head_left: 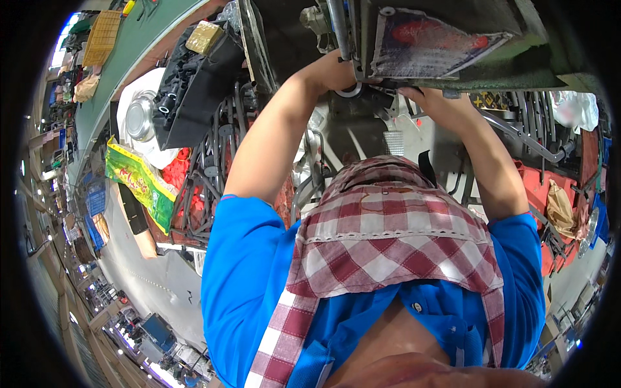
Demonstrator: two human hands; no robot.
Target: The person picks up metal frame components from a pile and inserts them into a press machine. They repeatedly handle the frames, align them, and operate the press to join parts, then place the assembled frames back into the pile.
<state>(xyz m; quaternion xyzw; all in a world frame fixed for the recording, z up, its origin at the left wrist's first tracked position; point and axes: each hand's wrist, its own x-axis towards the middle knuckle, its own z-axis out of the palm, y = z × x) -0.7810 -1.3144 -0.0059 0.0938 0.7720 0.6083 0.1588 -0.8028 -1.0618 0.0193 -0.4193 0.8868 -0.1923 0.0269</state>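
Observation:
Both my arms reach forward to a dark green machine at the top of the head view. My left hand is beside its upright metal rod; the fingers are hidden behind the machine's parts. Under the machine's lower edge, my right hand is closed, its thumb pointing left and the other fingers mostly hidden. Between the hands lies a dark part next to a pale metal ring. What my right hand grips cannot be made out.
At left, a black bin of dark parts stands near bent black tubes, a round metal tin and a green-yellow bag. More tubes and a red container with brown paper are at right.

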